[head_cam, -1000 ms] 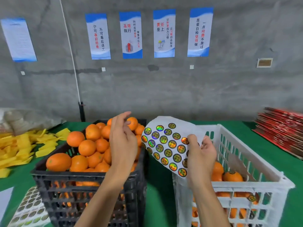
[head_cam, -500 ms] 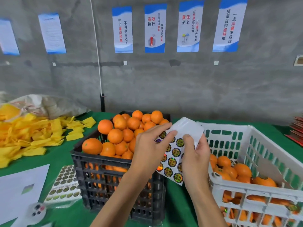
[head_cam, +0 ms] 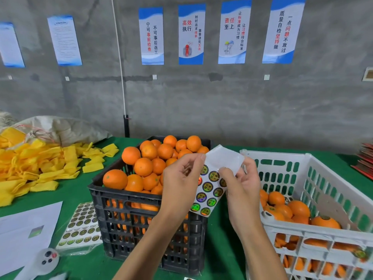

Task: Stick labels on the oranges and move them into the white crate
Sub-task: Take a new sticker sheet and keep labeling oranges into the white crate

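Observation:
A sheet of round shiny labels (head_cam: 210,187) hangs between the two crates, its blank upper part bent back. My right hand (head_cam: 243,184) grips the sheet's right side, thumb on its front. My left hand (head_cam: 182,179) pinches the sheet's left edge with curled fingers. Behind my left hand a black crate (head_cam: 141,225) is heaped with oranges (head_cam: 153,160). The white crate (head_cam: 314,229) at the right holds several oranges (head_cam: 298,208), at least one with a label on top.
More label sheets (head_cam: 82,223) lie left of the black crate, beside a white paper (head_cam: 24,229) and a small white device (head_cam: 47,259). Yellow foam nets (head_cam: 40,164) are piled at the far left near a sack (head_cam: 60,128). Red cartons (head_cam: 365,160) are stacked at the right edge.
My left hand left the heaped oranges and came across to the label sheet, now pinching its left edge. The view has swung left and down, and the sheet's top has folded back.

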Motion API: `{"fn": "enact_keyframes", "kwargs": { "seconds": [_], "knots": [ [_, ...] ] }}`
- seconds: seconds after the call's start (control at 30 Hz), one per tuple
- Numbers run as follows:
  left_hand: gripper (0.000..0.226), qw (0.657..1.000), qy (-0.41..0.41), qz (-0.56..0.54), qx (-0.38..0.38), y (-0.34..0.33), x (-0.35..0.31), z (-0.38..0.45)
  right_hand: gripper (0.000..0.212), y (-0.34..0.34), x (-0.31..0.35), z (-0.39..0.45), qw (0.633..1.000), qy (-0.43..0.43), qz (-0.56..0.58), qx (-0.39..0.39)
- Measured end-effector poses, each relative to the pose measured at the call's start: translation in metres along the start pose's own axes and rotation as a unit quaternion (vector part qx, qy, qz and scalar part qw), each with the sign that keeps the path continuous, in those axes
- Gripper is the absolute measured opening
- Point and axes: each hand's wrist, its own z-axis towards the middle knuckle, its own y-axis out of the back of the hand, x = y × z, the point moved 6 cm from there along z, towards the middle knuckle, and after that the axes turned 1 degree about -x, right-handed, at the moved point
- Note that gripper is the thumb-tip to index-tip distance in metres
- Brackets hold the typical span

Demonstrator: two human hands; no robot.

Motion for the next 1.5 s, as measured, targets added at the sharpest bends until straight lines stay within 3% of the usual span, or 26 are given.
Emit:
{"fn": "enact_keyframes", "kwargs": {
  "seconds": [0.1, 0.17, 0.23, 0.3, 0.37, 0.53, 0.7, 0.8, 0.9, 1.07, 1.13, 1.2, 1.37, 1.5],
  "knots": [
    [0.013, 0.986, -0.107, 0.125, 0.027, 0.004, -0.01, 0.006, 0.029, 0.01, 0.021, 0.008, 0.997, 0.031, -0.071, 0.0],
    [0.011, 0.94, -0.249, 0.228, 0.05, 0.0, -0.025, 0.003, 0.025, 0.015, 0.041, 0.01, 0.991, 0.058, -0.122, -0.003],
    [0.009, 0.885, -0.362, 0.285, 0.071, -0.007, -0.033, -0.005, 0.038, 0.017, 0.054, 0.013, 0.981, 0.071, -0.181, 0.009],
    [0.011, 0.85, -0.422, 0.307, 0.075, -0.01, -0.036, -0.013, 0.049, 0.016, 0.057, 0.013, 0.972, 0.058, -0.227, 0.034],
    [0.013, 0.846, -0.436, 0.3, 0.062, -0.01, -0.036, -0.019, 0.038, 0.013, 0.056, 0.011, 0.976, 0.039, -0.203, 0.068],
    [0.013, 0.908, -0.357, 0.213, 0.045, -0.013, -0.036, -0.025, 0.011, 0.008, 0.051, 0.001, 0.972, 0.038, -0.184, 0.144],
    [0.014, 0.987, -0.122, 0.052, 0.094, -0.013, -0.028, -0.021, 0.015, 0.011, 0.055, -0.007, 0.959, 0.07, -0.229, 0.153],
    [0.014, 0.993, -0.034, 0.035, 0.111, -0.013, -0.026, -0.019, 0.019, 0.011, 0.058, -0.01, 0.96, 0.062, -0.22, 0.162],
    [0.012, 0.99, -0.033, 0.059, 0.121, -0.012, -0.025, -0.014, 0.019, 0.013, 0.056, -0.01, 0.963, 0.051, -0.211, 0.162],
    [0.008, 0.994, -0.028, 0.098, 0.029, 0.014, 0.0, 0.034, 0.031, 0.025, 0.047, -0.004, 0.964, 0.03, -0.235, 0.118],
    [0.014, 0.982, -0.025, 0.185, 0.037, 0.02, 0.02, 0.058, 0.03, 0.03, 0.042, 0.001, 0.966, 0.016, -0.243, 0.091],
    [0.019, 0.955, -0.033, 0.279, 0.092, 0.017, 0.041, 0.077, 0.027, 0.03, 0.038, 0.007, 0.964, 0.008, -0.253, 0.078],
    [0.023, 0.836, -0.05, 0.484, 0.253, -0.012, 0.09, 0.105, 0.031, 0.022, 0.03, 0.015, 0.961, 0.007, -0.266, 0.074],
    [0.018, 0.774, -0.02, 0.564, 0.287, -0.01, 0.128, 0.122, 0.03, 0.023, 0.019, 0.012, 0.962, -0.004, -0.262, 0.074]
  ]
}}
